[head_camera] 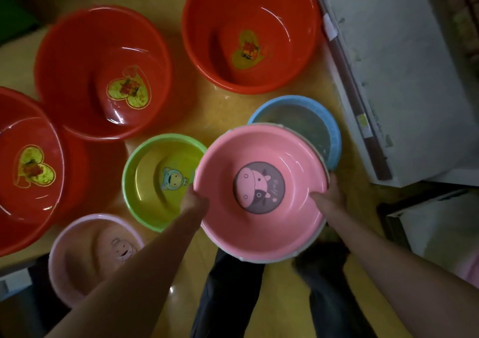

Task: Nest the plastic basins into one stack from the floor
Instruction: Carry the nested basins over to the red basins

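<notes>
Landmark: I take the pink cow basin [261, 195] as my reference; every place below is given from it.
Pink cow basin: held up over the yellow floor [215, 114], mouth toward the camera, a round cow picture on its bottom. A pale second rim shows under its lower edge, so I believe another basin sits nested beneath it, though the blur keeps me from being certain.
Left hand [193, 199]: grip clamped on the left rim of the pink cow basin, thumb over the lip and inside.
Right hand [330, 196]: grip clamped on the right rim, thumb lying inside the wall, fingers behind the rim.
Blue basin [328, 127]: on the floor, behind and to the right of the pink cow basin, partly covered by it.
Green basin [155, 179]: on the floor just left of the pink cow basin, a small cartoon figure on its bottom; the left hand overlaps its near right edge in my view.
Pale pink basin [85, 254]: on the floor, lower left of the pink cow basin, partly hidden by the left forearm.
Red basins: three, all larger, each with a heart sticker inside. One [248, 31] lies straight behind the pink cow basin; one [102, 73] lies behind and to the left; one [31, 171] lies far left, cut off by the frame edge.
White cabinet [388, 65]: stands to the right of the pink cow basin, beyond the blue basin.
Person's legs [228, 298]: dark trousers, directly below the pink cow basin.
</notes>
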A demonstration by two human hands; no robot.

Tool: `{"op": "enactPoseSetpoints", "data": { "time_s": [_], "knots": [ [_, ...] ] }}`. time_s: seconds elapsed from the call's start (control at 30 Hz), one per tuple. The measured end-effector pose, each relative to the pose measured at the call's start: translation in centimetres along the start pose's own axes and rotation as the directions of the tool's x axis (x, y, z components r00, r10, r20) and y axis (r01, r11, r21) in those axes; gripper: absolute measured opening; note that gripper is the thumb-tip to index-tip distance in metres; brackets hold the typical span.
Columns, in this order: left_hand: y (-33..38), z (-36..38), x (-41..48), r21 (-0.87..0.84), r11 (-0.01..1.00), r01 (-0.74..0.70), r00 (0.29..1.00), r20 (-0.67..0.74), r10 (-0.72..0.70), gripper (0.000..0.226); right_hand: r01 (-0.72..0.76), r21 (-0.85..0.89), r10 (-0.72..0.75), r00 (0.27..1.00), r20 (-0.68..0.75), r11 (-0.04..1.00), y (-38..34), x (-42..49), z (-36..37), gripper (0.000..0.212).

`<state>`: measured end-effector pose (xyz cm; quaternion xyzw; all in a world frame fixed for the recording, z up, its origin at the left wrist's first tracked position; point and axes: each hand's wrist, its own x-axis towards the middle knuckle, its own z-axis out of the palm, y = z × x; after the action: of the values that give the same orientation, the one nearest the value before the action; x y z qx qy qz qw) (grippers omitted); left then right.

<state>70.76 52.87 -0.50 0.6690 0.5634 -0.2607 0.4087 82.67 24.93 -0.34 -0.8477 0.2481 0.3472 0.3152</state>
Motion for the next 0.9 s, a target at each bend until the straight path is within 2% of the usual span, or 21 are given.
{"op": "enactPoseSetpoints", "data": {
  "time_s": [0.27,0.4,0.53,0.67,0.77,0.9],
  "knots": [
    [4.3,3.1,2.1,-0.096,0.994,0.052,0.998,0.023,-0.05,0.046,0.057,-0.095,-0.055,0.998,0.021,0.994,-2.7,6.2,-2.8,0.074],
    [6.8,5.3,3.2,-0.123,0.991,0.058,0.998,-0.024,-0.061,0.044,0.106,-0.13,-0.103,0.994,0.033,0.986,-4.4,10.5,-3.6,0.076],
    [8.8,8.2,4.8,-0.215,0.972,0.093,0.994,-0.033,-0.103,0.045,0.119,-0.164,-0.119,0.993,0.006,0.979,-6.1,14.8,-4.4,0.069],
    [10.5,11.5,6.3,-0.273,0.954,0.126,0.988,-0.048,-0.144,0.044,0.136,-0.194,-0.138,0.99,0.003,0.972,-7.0,18.2,-5.1,0.077],
    [10.9,13.8,7.1,-0.248,0.959,0.137,0.986,-0.057,-0.156,0.041,0.155,-0.22,-0.153,0.988,0.027,0.963,-6.7,20.4,-5.5,0.084],
    [11.5,15.5,7.0,-0.274,0.947,0.166,0.981,-0.052,-0.187,0.043,0.123,-0.27,-0.124,0.992,0.014,0.955,-6.8,22.2,-6.5,0.087]
  ]
}}
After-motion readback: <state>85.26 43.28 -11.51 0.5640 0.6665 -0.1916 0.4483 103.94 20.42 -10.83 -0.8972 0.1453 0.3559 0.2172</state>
